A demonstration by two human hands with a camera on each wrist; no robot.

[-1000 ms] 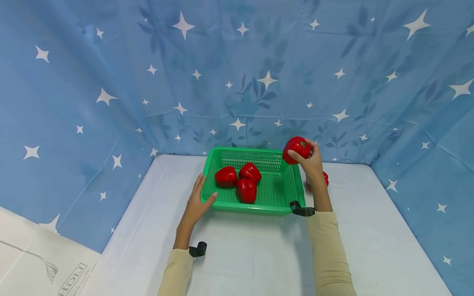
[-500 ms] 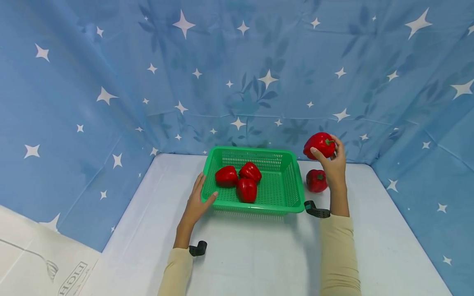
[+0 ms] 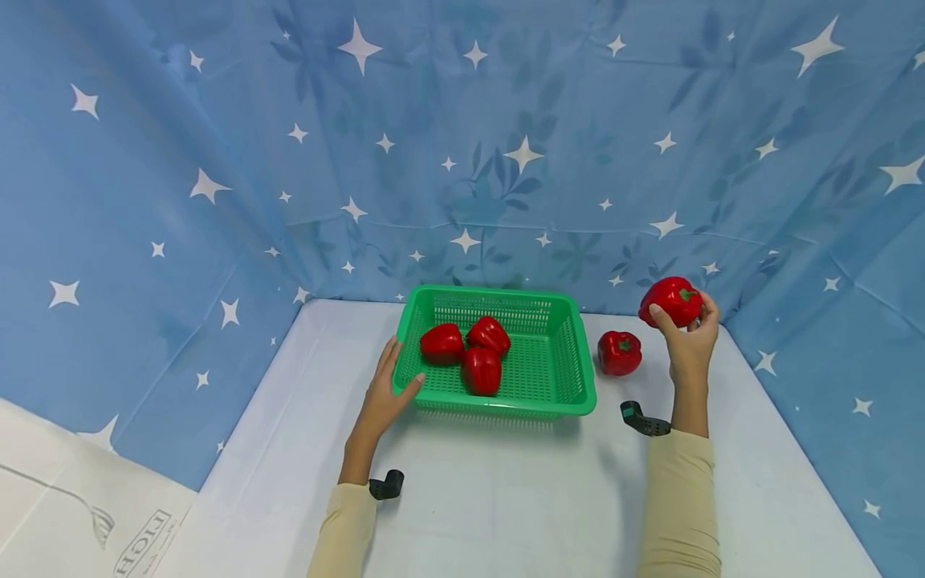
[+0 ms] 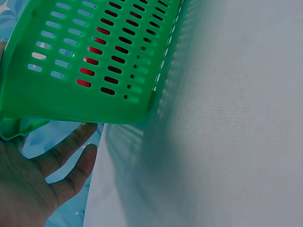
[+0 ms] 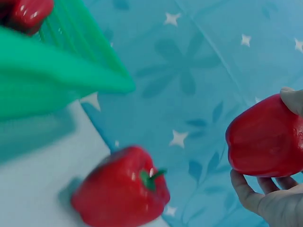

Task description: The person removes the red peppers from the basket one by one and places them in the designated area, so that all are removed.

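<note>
Held red pepper (image 3: pixel 672 302): in the person's right hand, raised near the far right corner of the white table (image 3: pixel 470 498), well to the right of the basket; its green stem points right in the head view.
Right hand (image 3: pixel 690 341): grasping that pepper, thumb on one side and fingers round the other; the right wrist view shows the thumb above and fingertips underneath.
Left hand (image 3: pixel 383 397): loose rather than clenched, fingers extended along the outside of the left wall, thumb out over the near left corner.
Green basket (image 3: pixel 578 405): upright on the table, with slotted walls and a smooth rim.
Peppers inside: three, grouped toward the left half, namely a left pepper (image 3: pixel 442 344), a back pepper (image 3: pixel 488 335) and a front pepper (image 3: pixel 481 372).
Pepper outside: a lone red pepper (image 3: pixel 619 353) on the table, just beside the right wall, between basket and right hand, stem showing.
Sleeves: beige, with a black wrist device (image 3: pixel 386 485) at the left and another black device (image 3: pixel 643 419) at the right.
Backdrop: blue curtain (image 3: pixel 433 96) with white stars and leaf shapes.
</note>
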